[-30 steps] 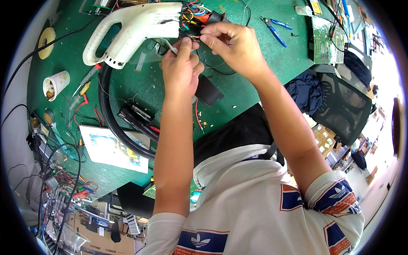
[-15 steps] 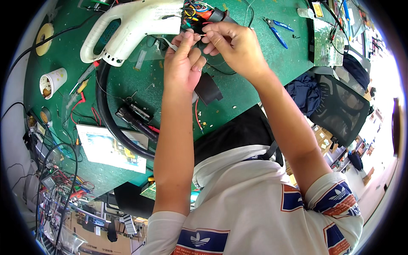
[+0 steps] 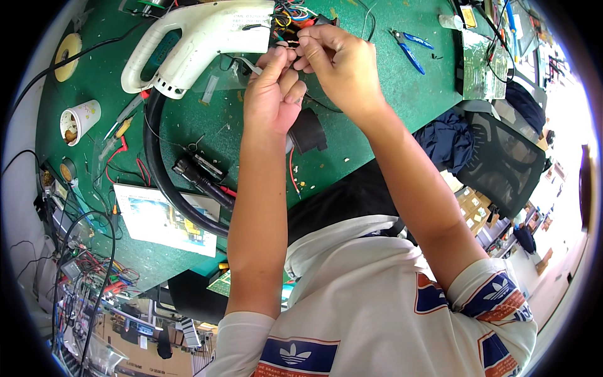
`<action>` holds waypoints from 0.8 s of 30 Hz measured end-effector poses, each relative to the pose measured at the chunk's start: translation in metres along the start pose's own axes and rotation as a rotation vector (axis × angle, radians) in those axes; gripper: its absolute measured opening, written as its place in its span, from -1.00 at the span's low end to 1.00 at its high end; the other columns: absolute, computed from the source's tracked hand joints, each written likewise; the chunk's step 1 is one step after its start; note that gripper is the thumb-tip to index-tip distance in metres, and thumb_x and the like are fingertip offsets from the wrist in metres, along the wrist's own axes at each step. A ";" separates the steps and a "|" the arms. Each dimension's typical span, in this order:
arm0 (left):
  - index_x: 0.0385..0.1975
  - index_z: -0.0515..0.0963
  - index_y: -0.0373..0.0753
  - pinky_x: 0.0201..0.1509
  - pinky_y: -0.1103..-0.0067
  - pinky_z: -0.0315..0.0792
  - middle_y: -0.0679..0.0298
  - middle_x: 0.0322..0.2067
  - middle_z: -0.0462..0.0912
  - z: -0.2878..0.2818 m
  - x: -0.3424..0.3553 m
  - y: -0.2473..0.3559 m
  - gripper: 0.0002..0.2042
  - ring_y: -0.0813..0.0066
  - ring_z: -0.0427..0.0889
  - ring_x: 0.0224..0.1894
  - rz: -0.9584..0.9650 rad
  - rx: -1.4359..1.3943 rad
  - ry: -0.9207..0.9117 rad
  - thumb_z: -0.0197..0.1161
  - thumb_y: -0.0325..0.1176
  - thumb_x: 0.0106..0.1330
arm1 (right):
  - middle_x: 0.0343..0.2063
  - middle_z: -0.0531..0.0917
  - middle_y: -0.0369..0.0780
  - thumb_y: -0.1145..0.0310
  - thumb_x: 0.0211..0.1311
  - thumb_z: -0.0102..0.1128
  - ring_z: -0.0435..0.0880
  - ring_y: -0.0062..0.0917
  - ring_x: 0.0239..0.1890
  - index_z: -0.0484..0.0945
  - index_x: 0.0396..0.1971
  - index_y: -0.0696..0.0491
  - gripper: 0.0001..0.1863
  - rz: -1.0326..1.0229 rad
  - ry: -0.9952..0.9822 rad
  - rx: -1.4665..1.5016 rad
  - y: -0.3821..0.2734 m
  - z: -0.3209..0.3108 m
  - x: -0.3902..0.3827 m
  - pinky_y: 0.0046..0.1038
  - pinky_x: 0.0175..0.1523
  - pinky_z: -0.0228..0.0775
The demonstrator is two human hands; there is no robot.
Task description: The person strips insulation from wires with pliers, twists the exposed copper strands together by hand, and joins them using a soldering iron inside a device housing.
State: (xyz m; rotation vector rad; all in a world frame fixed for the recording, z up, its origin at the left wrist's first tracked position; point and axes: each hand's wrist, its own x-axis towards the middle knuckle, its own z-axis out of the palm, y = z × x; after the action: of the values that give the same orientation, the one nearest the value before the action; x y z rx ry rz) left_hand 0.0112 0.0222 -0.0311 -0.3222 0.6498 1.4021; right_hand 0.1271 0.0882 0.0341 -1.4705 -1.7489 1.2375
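On the green bench lies a white pistol-shaped housing (image 3: 210, 38) with a loop handle and a thick black cable (image 3: 152, 141) coming from its base. Several coloured wires (image 3: 290, 14) spill from its open end. My left hand (image 3: 274, 88) is closed beside that end, thumb and forefinger pinching a thin wire. Close against it, my right hand (image 3: 342, 66) pinches a thin wire too, its thumb and forefinger pressed together. The wire ends between the fingertips are mostly hidden. Below the hands sits a dark curved plastic piece (image 3: 308, 131) with a red wire near it.
Blue-handled cutters (image 3: 411, 50) lie to the right. On the left are a paper cup (image 3: 80, 121), a tape roll (image 3: 67, 58), a black flashlight (image 3: 200, 179) and a printed sheet (image 3: 164, 217). A mesh chair (image 3: 502, 163) stands beyond the bench's right edge.
My right hand has shifted slightly left and closer to the left hand, near the housing's open end. The housing sits slightly further right in the picture.
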 end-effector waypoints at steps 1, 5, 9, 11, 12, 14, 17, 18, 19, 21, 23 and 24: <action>-0.19 0.67 -0.24 -0.61 0.73 0.06 0.33 -0.33 0.67 0.001 0.000 -0.001 -0.83 0.77 0.16 -0.67 0.001 0.003 0.023 0.25 -0.28 0.51 | -0.39 0.78 -0.07 0.47 0.34 0.25 0.84 -0.39 -0.37 0.69 -0.19 0.24 -0.83 -0.004 -0.003 -0.006 0.001 -0.001 0.000 -0.43 -0.24 0.66; -0.19 0.67 -0.22 -0.60 0.71 0.05 0.35 -0.33 0.68 0.006 -0.002 -0.002 -0.84 0.77 0.17 -0.66 0.023 0.015 0.058 0.27 -0.27 0.50 | -0.39 0.79 -0.09 0.47 0.32 0.26 0.84 -0.37 -0.37 0.71 -0.20 0.20 -0.85 -0.039 -0.059 -0.079 0.005 -0.005 0.001 -0.41 -0.22 0.67; -0.16 0.67 -0.18 -0.60 0.71 0.05 0.41 -0.35 0.67 0.012 -0.002 -0.003 -0.87 0.77 0.17 -0.66 0.024 0.030 0.070 0.28 -0.29 0.49 | -0.39 0.79 -0.09 0.46 0.28 0.30 0.84 -0.39 -0.34 0.72 -0.21 0.19 -0.85 -0.089 -0.070 0.020 0.015 -0.008 0.001 -0.42 -0.18 0.67; -0.14 0.66 -0.15 -0.60 0.71 0.05 0.44 -0.37 0.66 0.011 -0.003 -0.003 -0.89 0.76 0.16 -0.66 0.025 0.032 0.067 0.28 -0.30 0.49 | -0.39 0.79 -0.09 0.46 0.27 0.32 0.84 -0.40 -0.33 0.72 -0.23 0.19 -0.85 -0.105 -0.093 0.027 0.016 -0.009 0.002 -0.42 -0.16 0.68; -0.14 0.65 -0.14 -0.60 0.70 0.06 0.45 -0.38 0.66 0.009 -0.003 -0.003 -0.90 0.76 0.16 -0.66 0.028 0.024 0.058 0.29 -0.30 0.49 | -0.40 0.79 -0.09 0.47 0.26 0.32 0.84 -0.41 -0.33 0.72 -0.23 0.18 -0.86 -0.088 -0.117 0.019 0.015 -0.010 0.002 -0.42 -0.16 0.67; -0.14 0.64 -0.12 -0.60 0.70 0.06 0.46 -0.39 0.65 0.005 -0.003 -0.003 -0.91 0.76 0.16 -0.66 0.030 0.012 0.037 0.29 -0.30 0.49 | -0.40 0.79 -0.09 0.47 0.25 0.33 0.84 -0.41 -0.31 0.72 -0.24 0.18 -0.86 -0.053 -0.164 0.001 0.007 -0.012 0.003 -0.42 -0.16 0.67; -0.17 0.63 -0.10 -0.60 0.69 0.06 0.47 -0.40 0.65 0.004 -0.002 -0.004 -0.93 0.76 0.15 -0.67 0.029 0.006 0.004 0.30 -0.30 0.48 | -0.41 0.78 -0.08 0.47 0.25 0.33 0.84 -0.38 -0.34 0.71 -0.26 0.18 -0.88 -0.086 -0.152 -0.029 0.006 -0.012 0.002 -0.41 -0.19 0.66; -0.18 0.63 -0.09 -0.61 0.69 0.06 0.48 -0.40 0.64 0.005 -0.001 -0.005 -0.94 0.76 0.16 -0.68 0.031 0.006 -0.004 0.30 -0.30 0.48 | -0.41 0.78 -0.08 0.47 0.26 0.32 0.83 -0.37 -0.36 0.70 -0.26 0.18 -0.88 -0.088 -0.150 -0.039 0.005 -0.012 0.002 -0.41 -0.20 0.66; -0.19 0.63 -0.08 -0.61 0.69 0.06 0.48 -0.40 0.64 0.005 -0.001 -0.005 -0.95 0.76 0.16 -0.68 0.033 0.005 -0.010 0.30 -0.31 0.48 | -0.41 0.78 -0.07 0.47 0.26 0.32 0.83 -0.36 -0.38 0.69 -0.26 0.18 -0.88 -0.089 -0.149 -0.048 0.005 -0.012 0.002 -0.41 -0.21 0.65; -0.20 0.63 -0.05 -0.61 0.68 0.07 0.49 -0.41 0.64 0.008 0.001 -0.009 -0.97 0.75 0.16 -0.69 0.059 -0.006 0.036 0.31 -0.31 0.48 | -0.41 0.77 -0.07 0.47 0.27 0.32 0.82 -0.33 -0.41 0.67 -0.26 0.18 -0.88 -0.097 -0.141 -0.064 0.005 -0.011 0.001 -0.39 -0.24 0.64; -0.23 0.62 -0.03 -0.61 0.68 0.07 0.49 -0.43 0.63 0.012 0.001 -0.013 -0.98 0.75 0.16 -0.70 0.084 -0.020 0.067 0.31 -0.31 0.47 | -0.41 0.77 -0.06 0.47 0.28 0.31 0.81 -0.31 -0.44 0.66 -0.25 0.18 -0.89 -0.114 -0.130 -0.077 0.006 -0.010 0.000 -0.38 -0.27 0.64; -0.24 0.62 -0.02 -0.61 0.68 0.07 0.49 -0.44 0.62 0.014 0.001 -0.014 -0.98 0.74 0.16 -0.70 0.094 -0.028 0.074 0.31 -0.32 0.47 | -0.40 0.76 -0.06 0.46 0.28 0.31 0.80 -0.30 -0.43 0.66 -0.24 0.17 -0.88 -0.138 -0.119 -0.102 0.006 -0.009 -0.001 -0.36 -0.28 0.63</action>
State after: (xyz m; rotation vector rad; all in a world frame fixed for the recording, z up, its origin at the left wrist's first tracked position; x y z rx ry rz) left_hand 0.0284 0.0292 -0.0228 -0.3710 0.7136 1.4963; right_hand 0.1379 0.0899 0.0329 -1.3301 -1.9832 1.2009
